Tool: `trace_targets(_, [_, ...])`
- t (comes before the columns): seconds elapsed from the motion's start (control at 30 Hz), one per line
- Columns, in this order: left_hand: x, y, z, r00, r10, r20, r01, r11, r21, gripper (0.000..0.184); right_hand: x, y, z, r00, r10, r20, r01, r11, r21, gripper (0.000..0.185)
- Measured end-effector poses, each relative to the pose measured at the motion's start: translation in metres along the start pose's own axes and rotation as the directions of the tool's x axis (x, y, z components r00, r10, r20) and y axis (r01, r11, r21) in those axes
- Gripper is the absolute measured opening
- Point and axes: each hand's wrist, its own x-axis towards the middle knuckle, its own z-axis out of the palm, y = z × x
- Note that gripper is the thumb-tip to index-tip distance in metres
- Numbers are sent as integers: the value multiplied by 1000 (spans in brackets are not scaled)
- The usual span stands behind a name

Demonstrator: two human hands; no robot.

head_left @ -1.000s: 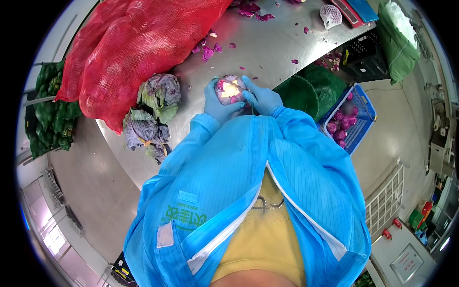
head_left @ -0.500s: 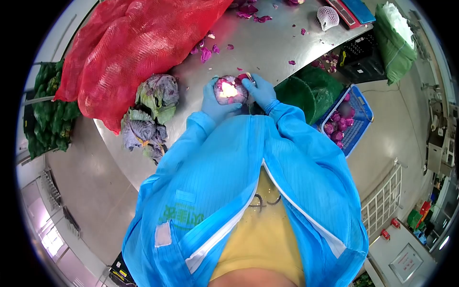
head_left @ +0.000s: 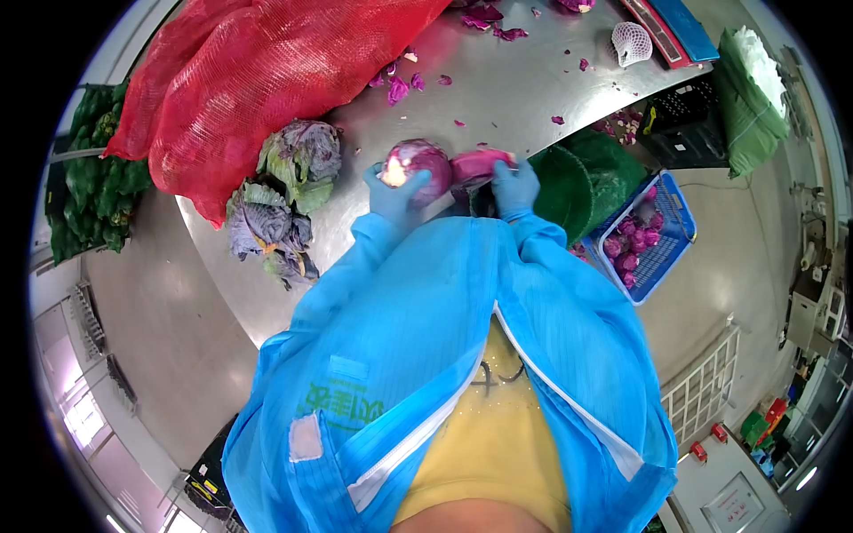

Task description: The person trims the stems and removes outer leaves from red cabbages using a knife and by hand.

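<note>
Blue gloves cover both hands. My left hand [head_left: 394, 197] is wrapped round a purple cabbage [head_left: 424, 169] that shows a pale cut patch on its left side. In my right hand [head_left: 515, 186] is a purple outer leaf [head_left: 480, 165], pinched at its right end and stretching toward the cabbage; whether they still touch is hard to tell. Both hands are over the near edge of the steel table [head_left: 355, 222]. Two cabbages with loose grey-green leaves [head_left: 300, 164] lie left of my left hand.
A red mesh sack [head_left: 258, 89] fills the table's left. Purple scraps [head_left: 398, 90] and a white foam net [head_left: 631, 43] lie farther back. At the right are a green bag-lined bin [head_left: 569, 186], a blue crate [head_left: 682, 233] of purple cabbages, a black crate [head_left: 680, 124] and a green sack [head_left: 746, 107].
My right hand has moved right, away from the cabbage, with a purple leaf pulled out sideways. The cabbage has turned in my left hand, its pale patch now facing left.
</note>
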Motion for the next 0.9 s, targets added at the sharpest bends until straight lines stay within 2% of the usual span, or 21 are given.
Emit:
trace_targets(0.03, [3,1,0,997,-73,25,77,967,-241,73,8,16,-16,994,108,-3,-108,993,-43,31])
trace_targets(0.07, [11,-8,-9,992,-97,75,115,954,-278,71,9,14,-33,985,172,17,-162,955,-249,34])
trace_targets(0.1, [19,-16,-19,985,-116,124,150,939,-310,69,12,52,-35,994,6,-106,-46,923,-382,35])
trace_targets(0.17, [16,-6,-16,984,-127,123,149,970,-192,65,11,38,-52,988,145,-57,-156,903,-401,38])
trace_targets(0.2, [18,-6,-9,994,-51,99,69,978,-195,67,12,37,-49,990,130,-59,-143,909,-392,38])
trace_targets(0.27, [18,-5,0,990,19,137,2,989,-151,70,16,39,-44,939,248,-237,-283,951,-125,51])
trace_targets(0.3, [20,-3,3,985,52,167,-34,994,-107,71,18,29,-37,944,233,-236,-266,957,-119,51])
trace_targets(0.33, [23,-2,3,967,122,222,-119,992,-27,77,14,11,-25,990,32,-135,-16,993,121,59])
trace_targets(0.37, [34,-10,-2,940,212,266,-260,952,160,87,8,-6,-17,979,-181,-89,202,907,369,68])
trace_targets(0.43, [46,-16,-3,857,364,366,-503,748,433,96,-1,-60,-20,893,-347,288,362,932,-1,68])
trace_targets(0.5, [38,-11,6,848,362,387,-504,776,379,93,8,-74,-10,718,-449,532,568,819,-76,66])
trace_targets(0.53, [36,-8,10,841,365,399,-501,804,321,90,13,-70,-3,689,-422,590,544,839,-36,55])
trace_targets(0.57, [35,-7,10,841,361,403,-499,805,322,90,20,-66,-1,693,-418,587,540,841,-38,55])
trace_targets(0.63, [33,-8,10,826,403,393,-535,781,324,91,22,-72,-1,748,-293,596,458,877,-144,47])
trace_targets(0.67, [35,-10,9,827,393,403,-531,781,328,91,19,-73,-4,740,-330,587,516,837,-181,39])
trace_targets(0.7, [38,-14,9,794,449,410,-598,696,397,94,17,-76,-5,749,-319,581,503,844,-186,39])
trace_targets(0.77, [39,-24,11,714,551,432,-697,501,512,99,15,-77,-6,684,-331,650,533,835,-135,36])
trace_targets(0.8, [36,-20,12,771,492,405,-627,470,622,105,14,-74,-7,688,-324,649,527,838,-140,36])
trace_targets(0.83, [36,-22,11,771,487,410,-627,470,621,105,12,-70,-6,703,-350,620,548,821,-158,33])
trace_targets(0.9, [39,-31,7,893,378,245,-448,695,562,107,10,-58,-5,717,-375,588,567,804,-178,30])
